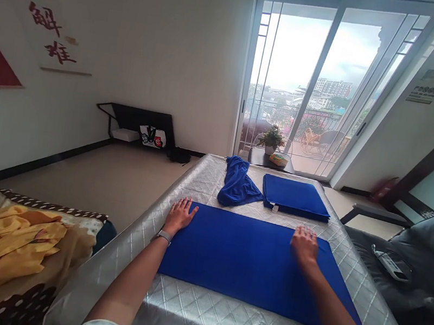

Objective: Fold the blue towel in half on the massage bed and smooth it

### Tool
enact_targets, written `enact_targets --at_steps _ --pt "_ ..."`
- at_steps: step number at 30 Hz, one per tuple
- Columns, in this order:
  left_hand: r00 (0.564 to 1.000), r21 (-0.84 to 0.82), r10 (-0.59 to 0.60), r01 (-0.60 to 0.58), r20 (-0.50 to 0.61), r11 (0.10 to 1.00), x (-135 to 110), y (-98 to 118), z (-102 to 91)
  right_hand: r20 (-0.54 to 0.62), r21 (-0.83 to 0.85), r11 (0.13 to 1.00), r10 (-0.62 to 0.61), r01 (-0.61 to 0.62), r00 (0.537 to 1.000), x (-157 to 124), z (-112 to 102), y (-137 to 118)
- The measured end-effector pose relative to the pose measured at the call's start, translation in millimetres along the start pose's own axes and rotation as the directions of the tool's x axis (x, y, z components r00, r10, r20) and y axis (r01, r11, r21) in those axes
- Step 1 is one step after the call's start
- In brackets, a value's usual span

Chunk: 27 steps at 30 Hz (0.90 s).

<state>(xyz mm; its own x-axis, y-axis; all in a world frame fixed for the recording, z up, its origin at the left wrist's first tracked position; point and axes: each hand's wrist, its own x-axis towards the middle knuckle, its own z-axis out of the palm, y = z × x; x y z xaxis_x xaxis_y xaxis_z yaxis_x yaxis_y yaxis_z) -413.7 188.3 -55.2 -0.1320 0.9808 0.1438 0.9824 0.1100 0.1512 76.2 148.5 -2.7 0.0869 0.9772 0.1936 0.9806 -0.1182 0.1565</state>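
A blue cloth [238, 259], folded into a long flat rectangle, lies across the table in front of me. My left hand [180, 216] rests flat at its far left corner, fingers spread, with a watch band on the wrist. On the right part of the cloth lies my right hand [304, 247], palm down, its fingers slightly bent and side by side; no fold shows gripped in them. Beyond it sits a neat stack of folded blue cloth [296, 196] with a small white tag. Left of that stack is a crumpled blue cloth [236, 183].
A quilted silver cover [195, 302] drapes the table. Yellow fabric [11, 240] is heaped at the left. To the right stands a black armchair [426, 272] with a white handset-like device [390, 264]. A small stand with a potted plant [271, 138] is before the glass door.
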Motion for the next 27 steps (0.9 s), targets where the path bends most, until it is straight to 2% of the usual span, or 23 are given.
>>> enact_targets --at_steps 2,5,7,10,12,14,21,23,25,27 --pt "1.0 -0.002 -0.002 0.002 -0.003 1.0 0.2 -0.4 -0.7 0.02 0.092 0.983 -0.163 0.16 0.986 -5.4 -10.8 -53.5" --pt "1.0 -0.002 -0.006 0.006 0.011 1.0 1.2 -1.0 -0.2 0.06 0.266 0.924 -0.3 0.274 0.952 -12.6 -16.6 -118.3" --pt "1.0 -0.004 -0.008 0.009 0.013 1.0 1.8 -1.4 1.1 0.099 0.336 0.899 -0.329 0.279 0.939 -14.5 -14.6 -141.0" --pt "1.0 0.001 -0.004 0.004 -0.006 1.0 2.5 -2.4 3.9 0.157 0.366 0.896 -0.324 0.25 0.933 -13.7 -6.9 -142.5" --pt "1.0 0.008 -0.002 0.003 -0.018 1.0 2.7 -3.0 5.5 0.172 0.363 0.899 -0.323 0.245 0.931 -12.3 -0.2 -125.8" --pt "1.0 0.006 0.0 0.0 -0.026 1.0 2.6 -3.2 6.2 0.18 0.341 0.912 -0.301 0.227 0.937 -11.0 7.5 -98.0" --pt "1.0 0.001 0.004 -0.004 -0.029 1.0 1.4 -2.1 3.6 0.225 0.204 0.979 -0.029 -0.018 0.974 -7.6 39.9 48.5" --pt "1.0 0.006 0.003 -0.003 -0.021 1.0 1.3 -2.2 2.8 0.232 0.187 0.978 0.053 -0.098 0.971 -8.4 45.9 81.5" --pt "1.0 0.001 0.002 -0.002 -0.006 1.0 1.4 -2.3 2.0 0.235 0.179 0.974 0.097 -0.141 0.967 -9.9 49.0 100.7" --pt "1.0 -0.005 -0.001 0.001 0.01 1.0 1.5 -2.3 1.1 0.226 0.173 0.974 0.108 -0.149 0.968 -11.3 50.0 107.1"
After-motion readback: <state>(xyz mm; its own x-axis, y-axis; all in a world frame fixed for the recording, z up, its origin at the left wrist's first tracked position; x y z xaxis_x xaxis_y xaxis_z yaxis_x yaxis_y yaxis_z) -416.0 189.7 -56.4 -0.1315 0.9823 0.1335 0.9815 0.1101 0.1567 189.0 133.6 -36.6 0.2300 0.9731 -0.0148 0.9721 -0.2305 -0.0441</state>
